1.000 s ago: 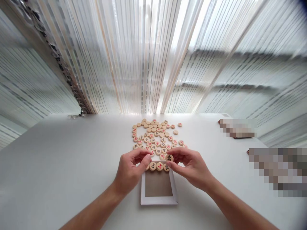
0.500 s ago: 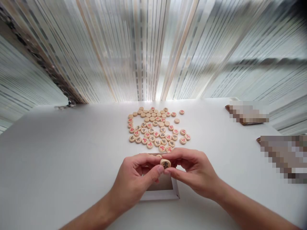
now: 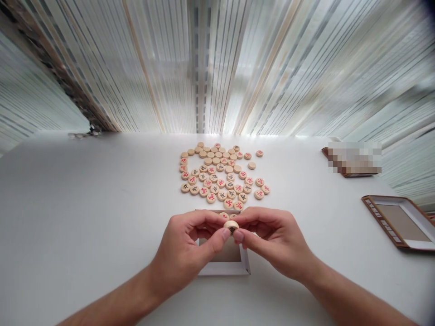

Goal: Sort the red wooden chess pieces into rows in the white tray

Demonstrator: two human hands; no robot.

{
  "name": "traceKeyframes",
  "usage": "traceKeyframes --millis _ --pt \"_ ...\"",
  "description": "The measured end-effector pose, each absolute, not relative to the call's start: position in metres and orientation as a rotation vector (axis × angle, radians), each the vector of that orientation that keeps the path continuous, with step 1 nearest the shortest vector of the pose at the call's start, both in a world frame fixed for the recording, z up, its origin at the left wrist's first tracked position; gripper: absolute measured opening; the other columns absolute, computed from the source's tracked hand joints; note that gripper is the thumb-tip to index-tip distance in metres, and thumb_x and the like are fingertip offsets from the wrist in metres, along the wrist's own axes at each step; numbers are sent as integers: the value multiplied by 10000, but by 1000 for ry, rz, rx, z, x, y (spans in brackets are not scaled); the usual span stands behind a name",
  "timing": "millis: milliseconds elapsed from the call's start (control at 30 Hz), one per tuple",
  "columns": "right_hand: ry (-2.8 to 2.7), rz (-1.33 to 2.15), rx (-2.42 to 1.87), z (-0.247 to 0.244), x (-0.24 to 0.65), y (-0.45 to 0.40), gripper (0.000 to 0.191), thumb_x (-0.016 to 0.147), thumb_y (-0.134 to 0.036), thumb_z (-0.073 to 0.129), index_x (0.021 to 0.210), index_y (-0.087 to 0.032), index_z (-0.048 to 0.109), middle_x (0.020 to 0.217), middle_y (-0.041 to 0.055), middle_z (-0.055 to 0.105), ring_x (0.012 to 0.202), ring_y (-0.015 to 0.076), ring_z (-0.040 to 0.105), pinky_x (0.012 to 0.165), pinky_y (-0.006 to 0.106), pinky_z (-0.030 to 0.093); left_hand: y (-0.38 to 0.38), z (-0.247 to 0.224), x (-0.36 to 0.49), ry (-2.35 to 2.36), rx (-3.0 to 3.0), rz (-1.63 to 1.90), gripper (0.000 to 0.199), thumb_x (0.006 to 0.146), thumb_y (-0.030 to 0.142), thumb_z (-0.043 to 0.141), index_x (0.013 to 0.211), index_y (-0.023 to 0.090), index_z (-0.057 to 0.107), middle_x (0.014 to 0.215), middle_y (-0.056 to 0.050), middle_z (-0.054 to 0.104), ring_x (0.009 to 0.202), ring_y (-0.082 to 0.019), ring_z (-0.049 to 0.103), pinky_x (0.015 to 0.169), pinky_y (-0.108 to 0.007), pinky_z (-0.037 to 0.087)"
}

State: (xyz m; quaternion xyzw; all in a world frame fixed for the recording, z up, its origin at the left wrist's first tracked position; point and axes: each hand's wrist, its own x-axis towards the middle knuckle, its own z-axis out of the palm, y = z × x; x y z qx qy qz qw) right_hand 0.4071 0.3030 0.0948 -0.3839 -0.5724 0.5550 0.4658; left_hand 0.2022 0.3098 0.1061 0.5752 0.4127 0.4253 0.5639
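Between the fingertips of my left hand [image 3: 192, 242] and my right hand [image 3: 277, 240] is a round wooden xiangqi piece [image 3: 231, 224] with a black character on its face. Both hands pinch it, thumbs at the near side and index fingers behind. Its marked face now tilts down toward me, so the character is only partly seen. Below the hands lies an open shallow white box [image 3: 224, 270] with a brown-grey floor. A piece with a red mark [image 3: 223, 216] shows at the box's far end, and my hands hide much of the inside.
Beyond the box, many loose xiangqi pieces [image 3: 220, 183] lie spread on the white table [image 3: 102, 217], some face up in red or black, others blank side up. A brown-edged box lid [image 3: 401, 222] lies at the right, near a blurred item [image 3: 353, 158]. Striped curtain [image 3: 217, 68] hangs behind.
The piece has been turned in my fingertips, its marked face tipping downward and its pale rim showing more. My view has shifted slightly, and the lid at the right shows more clearly.
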Motion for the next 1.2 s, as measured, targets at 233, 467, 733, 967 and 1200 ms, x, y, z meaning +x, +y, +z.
traceKeyframes --millis 233,467,733,967,1200 --pt "-1477 1191 -925 96 407 300 184 910 -146 816 1059 -245 860 923 72 808 821 178 739 684 252 614 309 103 201 936 1504 1058 75 925 174 777 962 154 839 898 -49 843 786 -158 804 710 -195 668" --pt "-1306 1331 -910 96 402 299 215 837 -137 894 999 -279 880 900 46 805 823 154 742 724 222 628 311 101 198 883 1877 1184 144 928 105 774 1044 151 844 944 -63 852 836 -158 793 774 -215 639" --pt "-1113 1561 -879 99 402 301 147 787 -148 951 874 -238 874 825 0 772 764 84 721 717 132 589 308 105 200 846 1811 1139 132 939 91 744 995 153 846 902 -76 832 818 -164 770 754 -237 625" --pt "-952 1766 -828 95 406 303 157 918 -245 869 1074 -259 875 844 39 835 737 114 788 739 188 646 305 99 204 828 1292 1046 192 964 149 756 1146 183 806 945 -52 838 843 -196 834 832 -299 709" --pt "-914 1869 -857 98 406 303 370 878 -207 900 1238 -262 831 883 70 856 795 168 821 845 263 656 307 101 203 805 1100 1026 220 925 156 818 1134 217 855 884 -25 849 781 -145 815 756 -205 703"
